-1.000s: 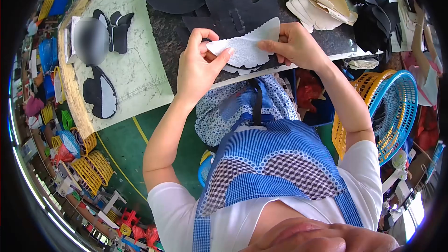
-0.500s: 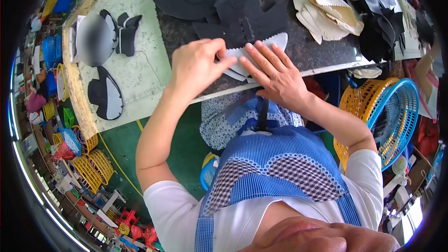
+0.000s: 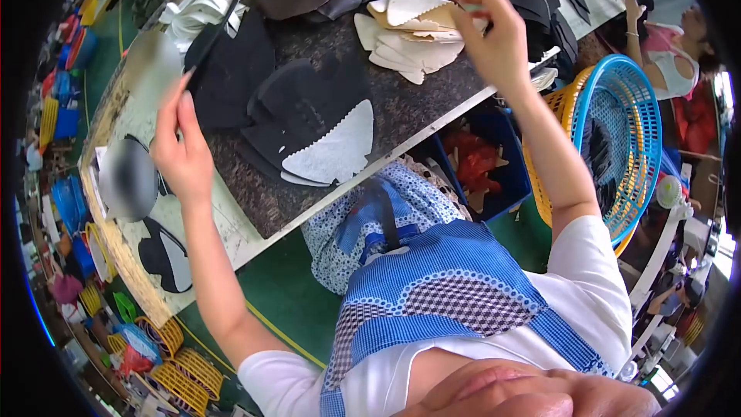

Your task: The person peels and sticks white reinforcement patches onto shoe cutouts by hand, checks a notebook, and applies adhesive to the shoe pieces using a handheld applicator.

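Note:
My left hand (image 3: 183,150) is at the left of the dark work surface (image 3: 266,212), thumb and forefinger pinched at the edge of a large black cut piece (image 3: 231,69). My right hand (image 3: 494,42) hovers at the right end of a pile of cream zigzag-edged pieces (image 3: 421,38). Its thumb and forefinger are apart; whether they touch the pile I cannot tell. Between the hands lie layered black pieces (image 3: 301,108), with a light grey zigzag-edged piece (image 3: 336,147) on them near the table's front edge.
A black-and-grey piece (image 3: 164,255) lies on the pale board at left. Dark pieces (image 3: 536,0) are heaped at the back right. A blue basket (image 3: 656,147) and yellow basket (image 3: 544,177) stand right of the table, beside a blue bin (image 3: 509,193). Another person (image 3: 675,50) is at far right.
Both hands have left the grey piece and spread apart: the left to the black piece, the right to the cream pile. The grey piece now lies uncovered. The view has turned.

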A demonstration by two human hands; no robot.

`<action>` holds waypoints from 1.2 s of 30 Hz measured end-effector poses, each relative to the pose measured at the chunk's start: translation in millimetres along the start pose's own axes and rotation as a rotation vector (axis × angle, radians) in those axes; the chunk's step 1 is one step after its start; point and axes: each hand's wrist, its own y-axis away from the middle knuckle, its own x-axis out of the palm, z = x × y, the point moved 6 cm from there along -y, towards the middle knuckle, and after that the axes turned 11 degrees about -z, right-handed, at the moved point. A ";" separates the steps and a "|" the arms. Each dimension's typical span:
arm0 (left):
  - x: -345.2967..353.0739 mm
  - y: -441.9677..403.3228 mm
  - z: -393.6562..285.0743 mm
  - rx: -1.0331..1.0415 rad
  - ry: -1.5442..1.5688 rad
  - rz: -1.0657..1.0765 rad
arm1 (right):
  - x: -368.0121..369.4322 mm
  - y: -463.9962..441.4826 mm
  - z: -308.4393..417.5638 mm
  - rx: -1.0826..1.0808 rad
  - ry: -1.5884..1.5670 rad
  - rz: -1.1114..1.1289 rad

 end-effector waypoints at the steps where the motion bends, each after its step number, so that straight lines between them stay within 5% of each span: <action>1: -0.7 8.2 -38.0 0.108 -0.091 0.011 | -2.6 -12.1 -6.7 -0.121 0.152 -0.019; 4: 36.8 72.8 -84.7 0.396 -0.084 0.375 | 22.0 -14.9 -37.7 -0.263 0.477 0.106; 5: 52.9 107.1 -80.7 0.385 -0.176 0.583 | 33.2 -14.8 -59.6 -0.077 0.372 0.233; 6: 55.0 115.6 -87.5 0.375 -0.105 0.538 | 29.8 -19.6 -61.3 0.018 0.249 0.171; 10: 52.4 99.7 -81.6 -0.120 0.062 0.619 | 30.8 -30.4 -55.5 0.259 -0.125 0.021; 12: 65.9 88.8 -92.6 -0.110 0.170 0.583 | 30.2 -26.9 -38.0 0.268 -0.271 -0.083; 14: 82.7 79.3 -113.2 -0.029 0.399 0.514 | 16.0 -22.2 12.2 0.207 -0.271 -0.180; 17: 113.1 67.6 -111.7 -0.601 0.918 0.284 | 7.7 9.5 88.0 -0.307 -0.151 -0.187; 19: 116.9 56.2 -101.5 -0.773 0.997 0.222 | 13.1 39.1 116.2 -0.552 -0.242 -0.145; 22: 112.1 61.1 -91.4 -0.805 0.948 0.235 | 28.1 66.2 123.1 -0.559 -0.366 0.081; 25: 104.5 78.0 -81.5 -0.856 0.953 0.289 | 33.6 69.4 117.5 -0.263 -0.544 0.314; 28: 95.9 83.3 -81.3 -0.912 0.988 0.373 | 23.4 47.6 103.8 0.115 -0.672 0.143; 32: 95.0 89.0 -84.9 -0.949 0.918 0.301 | 51.4 50.7 95.5 0.181 -0.805 0.365; 36: 73.5 80.0 -88.2 -0.607 0.550 0.249 | 46.0 60.8 84.3 0.386 -0.468 0.496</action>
